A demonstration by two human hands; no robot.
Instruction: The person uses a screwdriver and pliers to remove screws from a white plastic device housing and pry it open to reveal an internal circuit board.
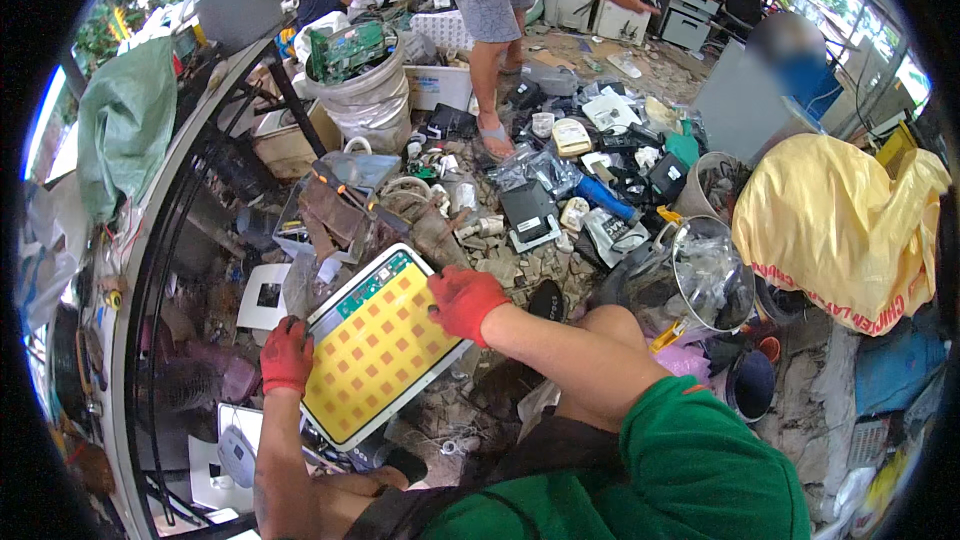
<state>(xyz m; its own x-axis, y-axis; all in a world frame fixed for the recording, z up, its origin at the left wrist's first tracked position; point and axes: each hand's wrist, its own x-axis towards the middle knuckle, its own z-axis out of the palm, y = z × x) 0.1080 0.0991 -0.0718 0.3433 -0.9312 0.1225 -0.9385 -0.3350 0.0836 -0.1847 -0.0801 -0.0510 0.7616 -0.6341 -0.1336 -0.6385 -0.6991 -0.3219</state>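
I hold a flat white-framed panel (375, 355) with a yellow inner sheet marked by orange squares and a green circuit strip along its top edge. My left hand (286, 355), in a red glove, grips the panel's left edge. My right hand (464, 302), also red-gloved, grips its upper right edge. The panel lies tilted above my knees, over a heap of scrap.
Scrap electronics, phones and black casings (560, 190) cover the ground ahead. A white bucket (362, 90) holds green circuit boards. A metal pot (712, 275), a yellow sack (840, 220) and a dark frame (160, 270) flank me. Another person (495, 0) stands behind the pile.
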